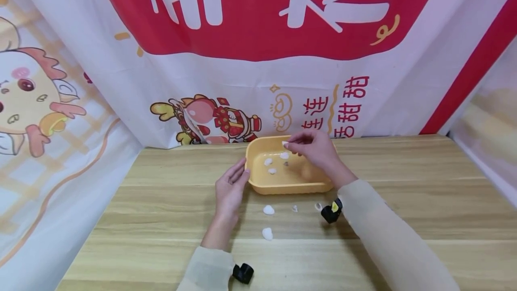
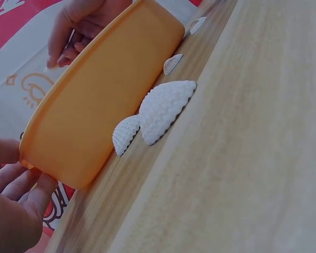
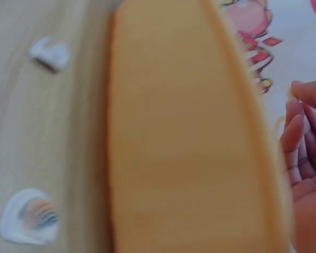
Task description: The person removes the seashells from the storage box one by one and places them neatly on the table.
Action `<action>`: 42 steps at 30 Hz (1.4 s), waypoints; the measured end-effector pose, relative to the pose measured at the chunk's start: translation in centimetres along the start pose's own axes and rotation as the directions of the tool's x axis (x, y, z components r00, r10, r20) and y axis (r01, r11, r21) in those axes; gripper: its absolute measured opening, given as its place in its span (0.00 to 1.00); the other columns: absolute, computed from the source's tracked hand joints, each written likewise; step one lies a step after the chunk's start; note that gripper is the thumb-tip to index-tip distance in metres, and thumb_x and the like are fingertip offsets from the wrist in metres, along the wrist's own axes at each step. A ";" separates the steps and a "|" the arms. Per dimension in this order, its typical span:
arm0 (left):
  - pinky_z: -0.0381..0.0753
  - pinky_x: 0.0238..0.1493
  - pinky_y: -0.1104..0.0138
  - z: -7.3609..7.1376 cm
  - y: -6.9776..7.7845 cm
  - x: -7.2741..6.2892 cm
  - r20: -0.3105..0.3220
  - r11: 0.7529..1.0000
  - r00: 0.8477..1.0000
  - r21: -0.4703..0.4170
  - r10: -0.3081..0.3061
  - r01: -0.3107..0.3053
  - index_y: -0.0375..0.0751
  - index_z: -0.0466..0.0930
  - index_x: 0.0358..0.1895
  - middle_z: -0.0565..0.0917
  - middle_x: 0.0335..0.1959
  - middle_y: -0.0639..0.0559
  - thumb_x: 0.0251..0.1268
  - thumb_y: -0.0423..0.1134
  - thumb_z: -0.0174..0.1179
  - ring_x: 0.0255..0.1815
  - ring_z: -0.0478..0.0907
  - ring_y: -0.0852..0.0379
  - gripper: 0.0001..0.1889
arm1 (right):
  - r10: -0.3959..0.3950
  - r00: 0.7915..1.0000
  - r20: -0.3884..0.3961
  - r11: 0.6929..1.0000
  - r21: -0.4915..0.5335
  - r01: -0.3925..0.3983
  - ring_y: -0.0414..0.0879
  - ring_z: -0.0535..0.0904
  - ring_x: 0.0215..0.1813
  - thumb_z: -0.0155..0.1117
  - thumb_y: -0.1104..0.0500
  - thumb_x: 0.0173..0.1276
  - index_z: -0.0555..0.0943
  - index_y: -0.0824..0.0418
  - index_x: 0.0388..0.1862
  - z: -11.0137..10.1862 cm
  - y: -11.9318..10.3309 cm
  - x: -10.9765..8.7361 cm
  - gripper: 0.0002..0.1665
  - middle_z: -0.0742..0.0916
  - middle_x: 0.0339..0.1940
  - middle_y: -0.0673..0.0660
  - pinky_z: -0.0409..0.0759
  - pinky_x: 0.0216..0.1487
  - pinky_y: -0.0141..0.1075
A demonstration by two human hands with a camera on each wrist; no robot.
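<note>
Above the yellow plastic basin (image 1: 291, 188), my right hand (image 1: 317, 148) pinches a small white seashell (image 1: 285, 144) between thumb and fingertips. My left hand (image 1: 231, 190) holds the basin's left end, with the thumb at the rim and the fingers against the outer wall in the left wrist view. Inside the basin lie several shells, among them a white shell (image 1: 268, 161) and a small darker shell (image 1: 286, 163). In front of it on the table are a ribbed white shell (image 2: 166, 110), a smaller ribbed shell (image 2: 126, 133) and a shell with orange and dark bands (image 3: 34, 217).
The wooden table (image 1: 169, 219) runs back to a printed cloth (image 1: 226, 75) hanging close behind the basin. Another patterned cloth (image 1: 48, 102) hangs at the left. Each wrist carries a small black camera (image 1: 243, 273).
</note>
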State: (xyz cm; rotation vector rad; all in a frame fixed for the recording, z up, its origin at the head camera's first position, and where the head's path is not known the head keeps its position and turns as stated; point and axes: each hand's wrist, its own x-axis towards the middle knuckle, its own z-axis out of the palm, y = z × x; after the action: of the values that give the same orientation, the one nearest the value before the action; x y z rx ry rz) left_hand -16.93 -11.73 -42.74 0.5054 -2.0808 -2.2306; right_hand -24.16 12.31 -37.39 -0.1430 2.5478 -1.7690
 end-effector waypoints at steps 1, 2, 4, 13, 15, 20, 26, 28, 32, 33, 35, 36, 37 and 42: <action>0.80 0.77 0.61 0.0 0.0 0.0 -0.002 1.000 1.000 0.000 0.000 0.000 0.55 0.81 0.72 0.82 0.74 0.53 0.78 0.38 0.66 0.75 0.78 0.54 0.23 | -0.003 1.000 0.002 1.000 0.008 0.003 0.57 0.87 0.46 0.80 0.52 0.68 0.90 0.56 0.47 -0.1 -0.3 -0.1 0.14 0.93 0.40 0.54 0.87 0.42 0.37; 0.80 0.77 0.61 0.0 0.0 0.0 -0.004 1.000 1.000 0.000 0.000 0.000 0.55 0.81 0.72 0.82 0.74 0.53 0.78 0.38 0.66 0.75 0.79 0.54 0.23 | -0.006 1.000 0.008 1.000 0.010 0.006 0.58 0.87 0.46 0.80 0.52 0.69 0.90 0.57 0.48 -0.3 -0.6 -0.2 0.14 0.93 0.40 0.54 0.87 0.41 0.35; 0.80 0.77 0.62 0.0 0.0 0.0 -0.006 1.000 1.000 -0.001 -0.005 0.005 0.55 0.81 0.72 0.82 0.74 0.54 0.78 0.38 0.66 0.75 0.79 0.55 0.23 | 0.002 1.000 0.017 1.000 0.009 -0.002 0.57 0.87 0.46 0.80 0.52 0.69 0.90 0.57 0.48 -0.5 -1.1 -0.4 0.14 0.93 0.40 0.53 0.86 0.41 0.34; 0.81 0.77 0.62 0.0 0.1 0.0 -0.004 1.000 1.000 0.000 -0.007 0.007 0.55 0.81 0.72 0.82 0.74 0.54 0.78 0.38 0.66 0.75 0.79 0.55 0.23 | 0.021 0.998 0.054 0.999 0.033 -0.022 0.48 0.86 0.40 0.81 0.50 0.68 0.90 0.58 0.48 -1.7 -2.3 -2.9 0.16 0.91 0.38 0.49 0.85 0.41 0.35; 0.81 0.77 0.62 0.0 0.0 0.0 -0.003 1.000 1.000 0.000 -0.005 0.005 0.56 0.81 0.71 0.82 0.74 0.53 0.78 0.38 0.66 0.75 0.79 0.55 0.23 | 0.025 0.998 0.055 0.999 0.047 -0.027 0.47 0.86 0.39 0.81 0.51 0.68 0.89 0.59 0.48 -2.0 -2.4 -3.6 0.17 0.91 0.37 0.48 0.85 0.41 0.34; 0.80 0.77 0.62 0.0 0.0 0.0 -0.001 1.000 1.000 0.005 -0.003 0.003 0.55 0.81 0.72 0.82 0.74 0.53 0.77 0.39 0.66 0.75 0.78 0.54 0.23 | 0.036 0.997 0.069 0.991 0.126 -0.045 0.44 0.84 0.39 0.81 0.53 0.68 0.88 0.58 0.48 -2.5 -2.2 -5.1 0.15 0.91 0.37 0.47 0.87 0.43 0.34; 0.80 0.78 0.60 0.0 0.0 -0.1 -0.002 1.000 1.000 0.016 -0.002 0.002 0.54 0.80 0.73 0.82 0.74 0.53 0.77 0.40 0.67 0.76 0.78 0.53 0.24 | 0.012 0.994 0.106 0.959 0.282 -0.041 0.43 0.81 0.36 0.79 0.58 0.69 0.89 0.59 0.44 -2.7 -1.5 -6.5 0.09 0.90 0.35 0.47 0.87 0.41 0.32; 0.80 0.78 0.60 0.0 0.0 0.0 -0.004 1.000 1.000 0.020 -0.003 0.003 0.54 0.80 0.73 0.82 0.74 0.53 0.78 0.40 0.66 0.76 0.78 0.53 0.24 | 0.014 0.993 0.121 0.948 0.314 -0.052 0.42 0.81 0.35 0.79 0.58 0.69 0.89 0.58 0.43 -2.7 -1.3 -6.9 0.07 0.90 0.34 0.46 0.86 0.40 0.32; 0.80 0.78 0.61 0.0 0.1 -0.1 -0.004 1.000 1.000 0.022 -0.007 0.007 0.55 0.81 0.72 0.82 0.74 0.54 0.78 0.40 0.66 0.76 0.78 0.55 0.23 | 0.031 0.989 0.142 0.944 0.320 -0.075 0.41 0.81 0.35 0.79 0.59 0.70 0.89 0.57 0.42 -2.6 -0.9 -7.8 0.06 0.89 0.34 0.47 0.86 0.39 0.32; 0.80 0.77 0.61 0.0 0.2 -0.1 -0.003 1.000 1.000 0.022 -0.006 0.006 0.55 0.80 0.73 0.82 0.74 0.54 0.78 0.40 0.66 0.75 0.78 0.55 0.23 | 0.037 0.988 0.147 0.945 0.316 -0.082 0.41 0.81 0.35 0.79 0.59 0.70 0.89 0.56 0.42 -2.5 -0.8 -8.0 0.06 0.89 0.33 0.47 0.86 0.39 0.32; 0.80 0.77 0.61 0.0 0.2 -0.1 -0.001 1.000 1.000 0.020 -0.005 0.005 0.55 0.80 0.73 0.82 0.74 0.54 0.78 0.40 0.66 0.75 0.78 0.55 0.23 | 0.043 0.988 0.151 0.948 0.306 -0.089 0.42 0.81 0.34 0.79 0.58 0.70 0.89 0.56 0.41 -2.4 -0.5 -8.3 0.06 0.89 0.32 0.47 0.86 0.39 0.32; 0.80 0.77 0.61 0.0 0.2 -0.1 -0.001 1.000 1.000 0.019 -0.006 0.006 0.55 0.81 0.72 0.82 0.74 0.54 0.78 0.39 0.66 0.75 0.78 0.55 0.23 | 0.051 0.986 0.156 0.949 0.299 -0.096 0.42 0.81 0.34 0.79 0.58 0.70 0.89 0.56 0.41 -2.3 -0.3 -8.5 0.06 0.89 0.32 0.47 0.86 0.39 0.32; 0.81 0.77 0.62 0.0 0.2 -0.1 -0.001 1.000 1.000 0.018 -0.005 0.006 0.55 0.81 0.72 0.82 0.74 0.54 0.78 0.40 0.66 0.75 0.78 0.55 0.23 | 0.054 0.986 0.161 0.950 0.295 -0.100 0.42 0.81 0.34 0.79 0.58 0.70 0.89 0.56 0.42 -2.2 -0.2 -8.7 0.06 0.89 0.32 0.48 0.86 0.39 0.33; 0.81 0.76 0.62 0.0 0.1 -0.1 -0.003 1.000 1.000 0.012 -0.005 0.005 0.57 0.82 0.71 0.83 0.73 0.54 0.78 0.40 0.66 0.75 0.79 0.55 0.22 | 0.080 0.981 0.179 0.950 0.284 -0.129 0.43 0.84 0.34 0.80 0.58 0.68 0.89 0.58 0.42 -1.8 0.7 -9.7 0.08 0.90 0.33 0.49 0.90 0.42 0.36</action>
State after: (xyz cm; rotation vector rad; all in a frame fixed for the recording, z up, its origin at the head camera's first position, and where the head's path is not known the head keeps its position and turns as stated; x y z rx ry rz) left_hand -16.91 -11.73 -42.58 0.5153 -2.0955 -2.2197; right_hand -14.74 15.15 -37.64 -0.1351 2.1101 -1.9767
